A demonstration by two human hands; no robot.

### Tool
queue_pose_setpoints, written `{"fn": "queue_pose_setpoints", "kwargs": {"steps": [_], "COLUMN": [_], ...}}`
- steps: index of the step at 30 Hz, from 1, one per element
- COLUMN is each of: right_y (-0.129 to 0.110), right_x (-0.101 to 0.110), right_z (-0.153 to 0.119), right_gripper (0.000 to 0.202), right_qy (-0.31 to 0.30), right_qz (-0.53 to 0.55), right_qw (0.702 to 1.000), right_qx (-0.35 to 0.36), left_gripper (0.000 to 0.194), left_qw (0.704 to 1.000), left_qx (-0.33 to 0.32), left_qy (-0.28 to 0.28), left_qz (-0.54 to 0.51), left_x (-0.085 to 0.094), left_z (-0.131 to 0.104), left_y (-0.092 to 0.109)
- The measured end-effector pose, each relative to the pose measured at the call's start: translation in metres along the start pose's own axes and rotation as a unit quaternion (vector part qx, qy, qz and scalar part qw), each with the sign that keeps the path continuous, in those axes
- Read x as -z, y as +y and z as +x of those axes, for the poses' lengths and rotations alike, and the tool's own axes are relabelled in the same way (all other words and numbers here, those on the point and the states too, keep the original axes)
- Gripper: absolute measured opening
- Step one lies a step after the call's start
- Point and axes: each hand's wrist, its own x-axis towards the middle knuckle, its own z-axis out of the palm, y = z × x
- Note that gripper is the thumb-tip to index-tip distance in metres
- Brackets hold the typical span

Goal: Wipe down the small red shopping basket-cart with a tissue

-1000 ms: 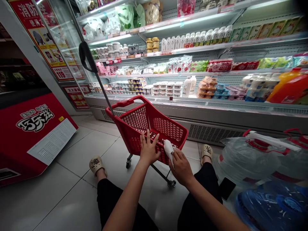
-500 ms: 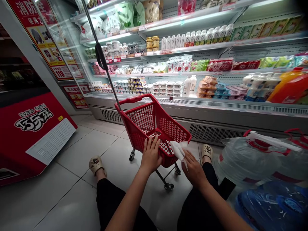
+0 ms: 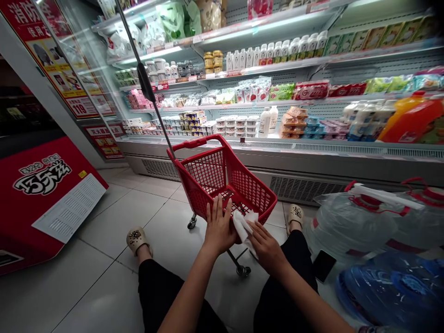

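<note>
A small red plastic shopping cart [image 3: 255,192] on a metal wheeled frame stands between my feet, its basket tipped toward me. My left hand [image 3: 219,229] rests on the near end of the basket with its fingers stretched out. A white wipe [image 3: 242,227] is held by my right hand [image 3: 265,247], which presses it against the basket's near end, close beside my left hand. A thin dark pole [image 3: 152,97] rises from the cart's left side near the handle. The part of the basket beneath the wipe is hidden.
A refrigerated display [image 3: 243,111] with bottles, cups and packs runs along the back. Large clear water jugs [image 3: 354,226] and a blue water jug [image 3: 391,286] stand at the right, near a black phone [image 3: 323,266]. At left is a red freezer cabinet [image 3: 45,199].
My right hand has slid the wipe leftward along the basket's near end, toward my left hand. My left hand stays at the same spot on the basket. The view has shifted slightly.
</note>
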Motion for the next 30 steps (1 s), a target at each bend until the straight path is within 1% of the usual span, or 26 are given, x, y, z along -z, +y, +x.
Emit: {"fn": "queue_pose_setpoints", "kwargs": {"steps": [2,4,6,8,11,13,14,16,17,19,22,23,25,27,28,30], "right_y": [0.025,0.047,0.059,0.056,0.032,0.016,0.012,0.016,0.024,0.049,0.093,0.105,0.117,0.112,0.104,0.08], "right_x": [0.008,0.014,0.017,0.016,0.009,0.003,0.0,-0.004,-0.005,-0.004,0.001,0.003,0.007,0.009,0.008,0.005], "right_z": [-0.011,-0.02,-0.023,-0.017,-0.003,0.004,0.005,0.004,0.001,-0.007,-0.017,-0.019,-0.019,-0.017,-0.015,-0.009], "right_gripper": [0.052,0.044,0.04,0.042,0.05,0.056,0.058,0.059,0.058,0.055,0.048,0.045,0.042,0.043,0.044,0.049], "right_qy": [0.02,0.044,0.056,0.05,0.015,-0.002,-0.001,0.011,0.017,0.028,0.044,0.046,0.041,0.034,0.034,0.035], "right_qz": [-0.012,-0.032,-0.045,-0.042,-0.014,0.004,0.009,0.012,0.011,0.002,-0.034,-0.047,-0.066,-0.07,-0.067,-0.056], "right_qw": [1.0,0.997,0.993,0.991,0.995,0.997,0.998,0.999,1.0,0.999,0.996,0.994,0.991,0.99,0.99,0.991], "right_qx": [-0.012,-0.052,-0.095,-0.12,-0.1,-0.073,-0.061,-0.034,-0.021,-0.015,-0.07,-0.088,-0.111,-0.12,-0.122,-0.119], "left_gripper": [0.107,0.109,0.109,0.111,0.114,0.107,0.102,0.094,0.091,0.088,0.086,0.087,0.087,0.087,0.087,0.086], "left_qw": [1.0,1.0,0.999,0.999,0.998,0.999,0.999,0.999,0.999,0.998,0.998,0.998,0.998,0.998,0.998,0.997], "left_qx": [-0.002,-0.001,0.006,0.02,0.023,0.012,0.008,0.004,0.0,-0.014,-0.032,-0.037,-0.044,-0.05,-0.055,-0.067], "left_qy": [-0.012,-0.021,-0.029,-0.039,-0.056,-0.051,-0.042,-0.023,-0.017,-0.013,-0.01,-0.011,-0.015,-0.02,-0.023,-0.035], "left_qz": [-0.01,-0.017,-0.02,-0.021,-0.014,0.006,0.018,0.039,0.047,0.055,0.052,0.047,0.037,0.028,0.022,0.012], "left_x": [0.001,0.003,0.003,0.001,-0.007,-0.013,-0.015,-0.018,-0.018,-0.016,-0.014,-0.013,-0.012,-0.011,-0.009,-0.004], "left_z": [0.0,0.003,0.008,0.013,0.018,0.018,0.017,0.015,0.014,0.012,0.011,0.011,0.011,0.012,0.012,0.013], "left_y": [-0.002,-0.003,-0.001,0.005,0.018,0.025,0.027,0.026,0.024,0.019,0.013,0.012,0.01,0.005,0.001,-0.008]}}
